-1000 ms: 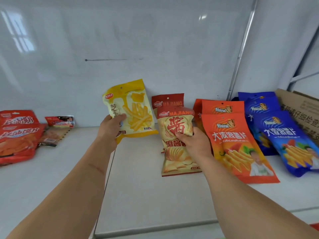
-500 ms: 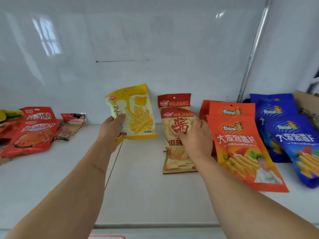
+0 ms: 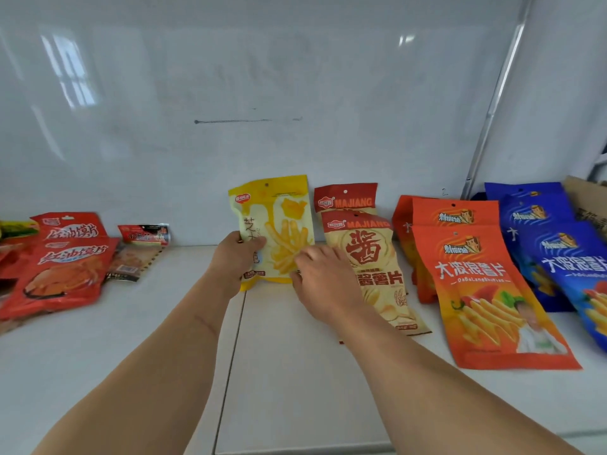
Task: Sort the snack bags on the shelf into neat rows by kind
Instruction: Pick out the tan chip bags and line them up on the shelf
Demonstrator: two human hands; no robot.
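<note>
A person's two bare forearms reach forward over a white shelf point(image 3: 295, 372) toward a row of snack bags standing against a glossy white back wall point(image 3: 262, 77).

The left hand point(image 3: 235, 262) grips a yellow bag point(image 3: 274, 229) of fry-shaped snacks by its lower left edge, thumb across the front and fingers curled behind. The bag stands upright, its long axis vertical, its bottom at or just above the shelf; which of the two cannot be told. The right hand point(image 3: 323, 282) lies just to the right of it, with its fingers point(image 3: 307, 254) touching the bag's lower right front. They look loosely bent rather than pinching, though the far side of the bag is hidden. So the bag sits between the two hands, straight ahead of both and a little farther off.

Immediately right of the yellow bag stand two beige and red bags point(image 3: 364, 251) marked MAJIANG, one behind the other, the near one leaning back. Further right come orange bags point(image 3: 473, 284) and then blue bags point(image 3: 558, 251), each kind overlapping in its own row. A brown cardboard box point(image 3: 588, 201) shows at the far right edge.

On the left, well apart, lie red bags point(image 3: 65, 270) and one small red packet point(image 3: 144, 233), loosely heaped. Bare shelf lies between that heap and the yellow bag, likely room to start its row.
</note>
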